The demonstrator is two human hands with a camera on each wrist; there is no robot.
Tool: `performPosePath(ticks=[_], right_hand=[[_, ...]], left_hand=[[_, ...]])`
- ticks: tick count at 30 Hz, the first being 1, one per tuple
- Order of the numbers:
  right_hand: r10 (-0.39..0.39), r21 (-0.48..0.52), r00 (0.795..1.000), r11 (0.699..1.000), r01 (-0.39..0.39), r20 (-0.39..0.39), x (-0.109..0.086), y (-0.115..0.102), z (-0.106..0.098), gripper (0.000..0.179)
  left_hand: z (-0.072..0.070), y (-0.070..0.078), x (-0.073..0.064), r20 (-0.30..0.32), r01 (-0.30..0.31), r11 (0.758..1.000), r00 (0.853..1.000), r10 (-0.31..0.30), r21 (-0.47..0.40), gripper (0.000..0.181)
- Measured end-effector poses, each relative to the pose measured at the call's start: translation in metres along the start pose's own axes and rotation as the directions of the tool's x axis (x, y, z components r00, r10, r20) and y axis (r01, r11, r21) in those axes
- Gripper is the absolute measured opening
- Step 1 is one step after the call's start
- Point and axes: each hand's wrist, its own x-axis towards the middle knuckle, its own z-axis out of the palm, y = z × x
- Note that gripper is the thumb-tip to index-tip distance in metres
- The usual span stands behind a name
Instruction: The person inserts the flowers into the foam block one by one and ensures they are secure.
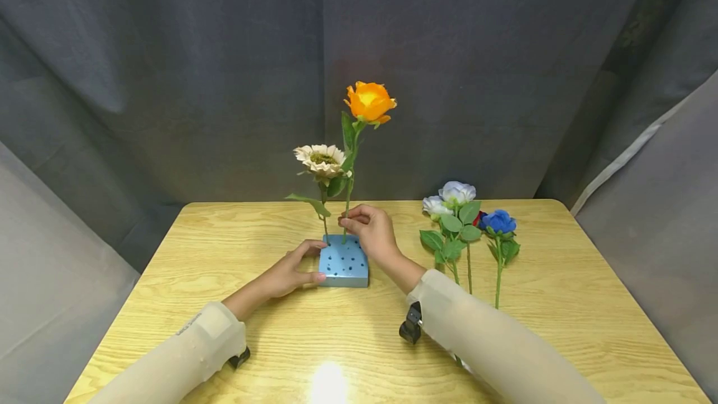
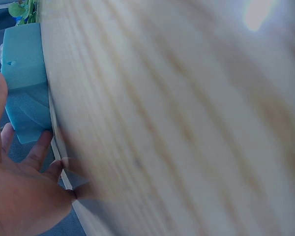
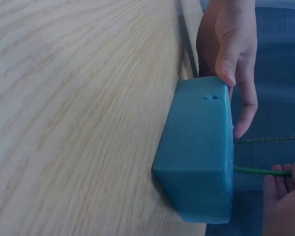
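A blue foam block (image 1: 344, 272) dotted with holes sits on the table. My left hand (image 1: 287, 273) grips its left side, thumb by the front corner and a finger over the top edge. Between thumb and fingers, my right hand (image 1: 378, 237) pinches the green stem of an orange artificial rose (image 1: 370, 103), whose lower end meets the block's top. Just left of it, a cream sunflower (image 1: 322, 159) stands upright in the block. The right wrist view shows both stems at the block (image 3: 194, 132) and the left hand (image 3: 231, 49) against its far end.
Right of the block, pale lilac-white roses (image 1: 457, 193) lie on the wooden table (image 1: 224, 248) beside a blue rose (image 1: 499, 222). A red bloom (image 1: 478, 218) is partly hidden among them. The right sleeve (image 1: 482, 329) covers some stem ends. A grey curtain (image 1: 224, 80) hangs behind the table.
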Motion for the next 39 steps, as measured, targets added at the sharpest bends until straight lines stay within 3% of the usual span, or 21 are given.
performPosePath(ticks=[21, 39], right_hand=[[-0.037, 0.006, 0.998, 0.999, 0.037, 0.041, 0.005, 0.013, -0.002, 0.007], [-0.041, -0.062, 0.998, 0.997, 0.044, 0.053, 0.001, 0.020, 0.001, 0.006]], left_hand=[[0.000, -0.001, 0.001, 0.006, -0.005, 1.000, 1.000, 0.005, -0.011, 0.066], [0.000, 0.004, 0.000, 0.008, 0.002, 1.000, 1.000, -0.002, -0.016, 0.067]])
